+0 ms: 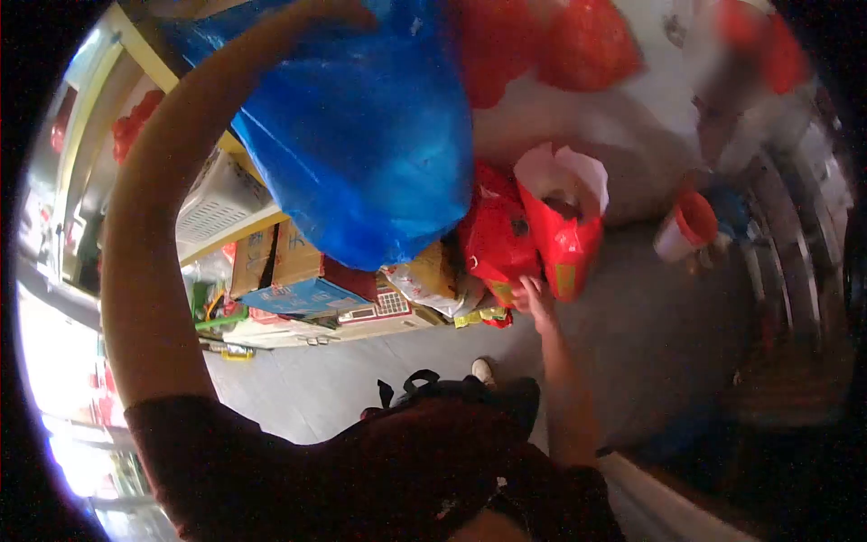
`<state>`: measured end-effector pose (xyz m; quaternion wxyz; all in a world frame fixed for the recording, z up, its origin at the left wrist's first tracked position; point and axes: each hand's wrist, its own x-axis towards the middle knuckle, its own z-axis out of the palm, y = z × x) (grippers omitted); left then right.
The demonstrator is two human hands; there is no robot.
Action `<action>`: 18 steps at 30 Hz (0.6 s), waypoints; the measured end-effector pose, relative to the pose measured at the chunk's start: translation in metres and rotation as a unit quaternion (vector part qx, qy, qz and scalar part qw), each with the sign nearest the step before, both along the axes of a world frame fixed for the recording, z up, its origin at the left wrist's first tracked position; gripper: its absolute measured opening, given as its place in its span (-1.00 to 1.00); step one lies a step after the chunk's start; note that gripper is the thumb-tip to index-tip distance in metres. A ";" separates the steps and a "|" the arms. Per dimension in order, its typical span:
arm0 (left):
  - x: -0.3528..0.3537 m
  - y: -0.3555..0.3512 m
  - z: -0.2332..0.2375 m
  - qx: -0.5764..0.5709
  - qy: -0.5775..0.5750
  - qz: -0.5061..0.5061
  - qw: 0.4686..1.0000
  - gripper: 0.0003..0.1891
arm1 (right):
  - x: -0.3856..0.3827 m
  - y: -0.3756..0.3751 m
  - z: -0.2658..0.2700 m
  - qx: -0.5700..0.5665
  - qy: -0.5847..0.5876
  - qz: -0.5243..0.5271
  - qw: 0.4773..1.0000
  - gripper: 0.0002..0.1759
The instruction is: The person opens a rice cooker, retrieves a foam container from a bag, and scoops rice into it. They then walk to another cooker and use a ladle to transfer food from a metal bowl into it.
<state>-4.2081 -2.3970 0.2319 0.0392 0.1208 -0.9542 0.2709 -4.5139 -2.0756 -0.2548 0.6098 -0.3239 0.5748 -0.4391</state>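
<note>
A large blue plastic bag (361, 135) fills the upper middle of the head view. My left arm curves up along the left side, and my left hand (343, 13) overlaps the bag's upper part at the top edge. That hand is blurred and partly cut off, so I cannot tell whether its fingers grip the plastic. Lower down, my right hand (534, 303) has its fingers apart, with fingertips right at the bottom of two red bags. One red bag (497, 226) has its top bunched; the other red bag (569, 244) gapes, showing a pale lining.
More red bags (587, 45) appear blurred at the top. A red-rimmed bin (694, 221) stands to the right. Cardboard boxes (289, 257), a white basket (221, 203) and a calculator (384, 305) sit on shelving at left. Grey floor (334, 379) shows near a shoe (483, 369).
</note>
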 end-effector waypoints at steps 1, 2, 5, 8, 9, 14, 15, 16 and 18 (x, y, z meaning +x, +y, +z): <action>0.005 -0.003 -0.003 0.069 0.008 -0.014 0.998 -0.74 | 0.016 -0.031 0.033 -0.029 -0.051 0.022 0.998 -0.45; 0.004 -0.004 0.000 0.068 0.006 0.001 0.998 -0.74 | 0.032 -0.050 0.072 -0.057 -0.103 0.041 0.992 -0.42; -0.037 0.079 -0.020 0.051 0.062 0.033 0.996 -0.74 | 0.066 -0.113 0.132 -0.092 -0.265 0.109 0.954 -0.33; -0.045 0.119 -0.029 0.051 0.117 0.099 0.987 -0.73 | 0.099 -0.150 0.131 -0.225 -0.243 0.212 0.919 -0.30; -0.057 0.134 -0.032 0.051 0.131 0.120 0.983 -0.73 | 0.118 -0.164 0.106 -0.274 -0.187 0.215 0.919 -0.31; -0.084 0.165 -0.015 0.034 0.215 0.218 0.951 -0.73 | 0.137 -0.130 0.203 -0.162 -0.352 0.195 0.901 -0.34; -0.091 0.165 -0.011 0.031 0.238 0.233 0.943 -0.73 | 0.136 -0.129 0.210 -0.161 -0.303 0.205 0.917 -0.34; -0.097 0.165 -0.009 0.026 0.259 0.246 0.934 -0.72 | 0.136 -0.133 0.211 -0.157 -0.301 0.223 0.914 -0.34; -0.055 0.197 0.009 0.022 0.297 0.270 0.916 -0.72 | 0.136 -0.142 0.209 -0.066 -0.367 0.228 0.900 -0.33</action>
